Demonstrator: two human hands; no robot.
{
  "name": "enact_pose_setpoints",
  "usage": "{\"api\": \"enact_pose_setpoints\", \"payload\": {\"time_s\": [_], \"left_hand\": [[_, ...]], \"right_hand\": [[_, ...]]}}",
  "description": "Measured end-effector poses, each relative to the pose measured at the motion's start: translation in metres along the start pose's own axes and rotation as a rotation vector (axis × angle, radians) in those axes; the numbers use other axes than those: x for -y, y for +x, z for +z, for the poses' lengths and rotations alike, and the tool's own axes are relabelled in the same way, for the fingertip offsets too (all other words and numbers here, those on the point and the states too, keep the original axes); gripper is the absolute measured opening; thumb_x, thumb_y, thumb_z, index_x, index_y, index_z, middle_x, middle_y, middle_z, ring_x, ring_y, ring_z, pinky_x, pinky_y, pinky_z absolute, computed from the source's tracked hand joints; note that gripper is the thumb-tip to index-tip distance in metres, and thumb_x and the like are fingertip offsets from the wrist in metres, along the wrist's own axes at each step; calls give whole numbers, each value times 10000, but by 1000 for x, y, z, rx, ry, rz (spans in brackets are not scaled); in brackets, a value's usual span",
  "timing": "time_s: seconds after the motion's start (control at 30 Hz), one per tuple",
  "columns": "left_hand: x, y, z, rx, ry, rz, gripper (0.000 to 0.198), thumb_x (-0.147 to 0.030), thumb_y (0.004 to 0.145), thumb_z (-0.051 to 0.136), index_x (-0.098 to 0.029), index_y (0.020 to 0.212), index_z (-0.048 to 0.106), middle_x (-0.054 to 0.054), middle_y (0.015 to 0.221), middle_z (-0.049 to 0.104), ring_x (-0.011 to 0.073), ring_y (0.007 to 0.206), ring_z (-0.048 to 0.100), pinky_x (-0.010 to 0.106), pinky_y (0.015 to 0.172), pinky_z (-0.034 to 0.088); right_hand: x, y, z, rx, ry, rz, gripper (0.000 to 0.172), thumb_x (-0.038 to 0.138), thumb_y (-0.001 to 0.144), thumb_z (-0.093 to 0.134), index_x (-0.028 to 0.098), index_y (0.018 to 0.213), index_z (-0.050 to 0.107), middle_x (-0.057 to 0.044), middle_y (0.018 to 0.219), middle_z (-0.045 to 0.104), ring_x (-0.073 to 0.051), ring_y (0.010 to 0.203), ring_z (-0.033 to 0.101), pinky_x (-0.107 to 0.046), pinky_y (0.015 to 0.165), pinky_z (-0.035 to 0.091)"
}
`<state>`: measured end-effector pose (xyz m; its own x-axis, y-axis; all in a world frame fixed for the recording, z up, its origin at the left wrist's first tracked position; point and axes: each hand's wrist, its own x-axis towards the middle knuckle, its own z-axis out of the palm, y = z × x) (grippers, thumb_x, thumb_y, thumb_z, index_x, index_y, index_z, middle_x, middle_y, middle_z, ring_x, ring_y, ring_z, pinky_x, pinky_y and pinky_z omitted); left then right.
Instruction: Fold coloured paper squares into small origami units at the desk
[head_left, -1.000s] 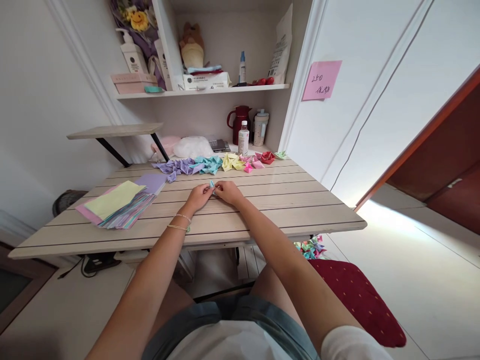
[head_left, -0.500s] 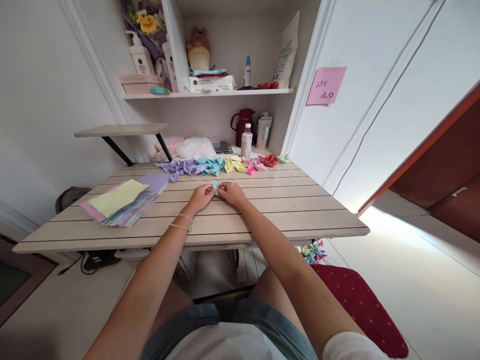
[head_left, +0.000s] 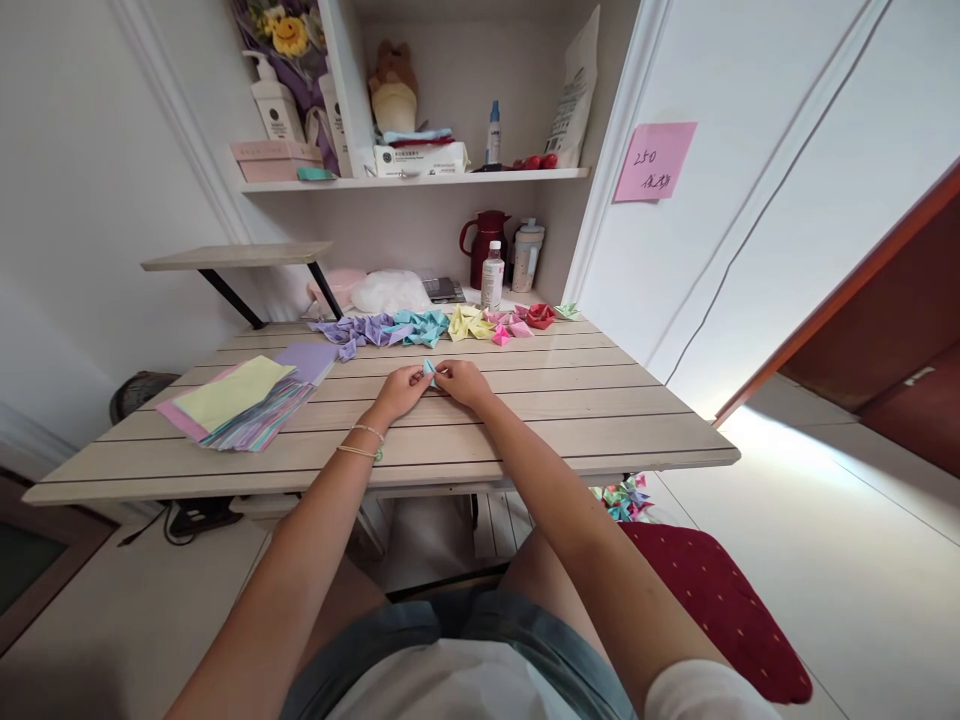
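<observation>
I get soft light on the hands and bench; glare streaks the floor at right (nearly washed out), the left wall is dimmer, and wide-angle distortion stretches the edges.

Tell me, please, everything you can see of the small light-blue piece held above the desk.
The light-blue piece looks like folded paper, small and matte, with a slanting edge or crease across its visible part. It is pinched between the left grip and the right grip, whose fingers hide much of it. It sits nearer the person than the teal folded papers. Whether it touches the desk cannot be told.
</observation>
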<state>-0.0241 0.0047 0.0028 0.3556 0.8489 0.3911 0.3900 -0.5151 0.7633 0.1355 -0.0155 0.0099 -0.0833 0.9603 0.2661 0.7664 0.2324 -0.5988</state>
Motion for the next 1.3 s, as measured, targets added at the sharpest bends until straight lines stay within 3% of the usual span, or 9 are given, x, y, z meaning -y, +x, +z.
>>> {"api": "enact_pose_setpoints", "payload": {"time_s": [0.43,0.63,0.93,1.13,1.3], "left_hand": [[2,3,1,80,219,69,231,-365,791,502,-174,693,585,4,597,558,152,569,469,256,553,332],[3,4,3,59,265,93,227,-344,786,526,-159,671,590,12,587,547,148,560,462,257,556,334],[10,5,7,-20,-254,-82,350,-393,715,636,-116,930,636,12,648,607,128,573,534,253,580,427],[14,6,8,-106,-302,-120,320,-383,683,689,-146,859,564,-18,567,583,109,495,556,229,508,456],[9,3,9,-105,-365,-116,314,-338,674,706,-172,865,521,-41,550,590,114,485,592,219,494,477]], "right_hand": [[-3,-1,1,2,-65,-60,237,270,832,487,183,949,674,-42,761,679,-167,725,584,-231,657,389],[-8,2,5,-11,-68,-84,232,247,823,483,160,929,669,-59,788,682,-178,749,584,-242,701,393],[-6,0,4,-50,81,-93,270,225,790,463,142,935,675,-24,640,657,-142,610,572,-217,647,396],[-4,0,6,-173,153,-130,258,200,736,504,135,922,670,28,534,585,-102,498,509,-191,577,382],[-2,-2,7,-215,137,-107,206,225,725,549,135,866,670,27,509,566,-105,492,493,-199,566,381]]}}
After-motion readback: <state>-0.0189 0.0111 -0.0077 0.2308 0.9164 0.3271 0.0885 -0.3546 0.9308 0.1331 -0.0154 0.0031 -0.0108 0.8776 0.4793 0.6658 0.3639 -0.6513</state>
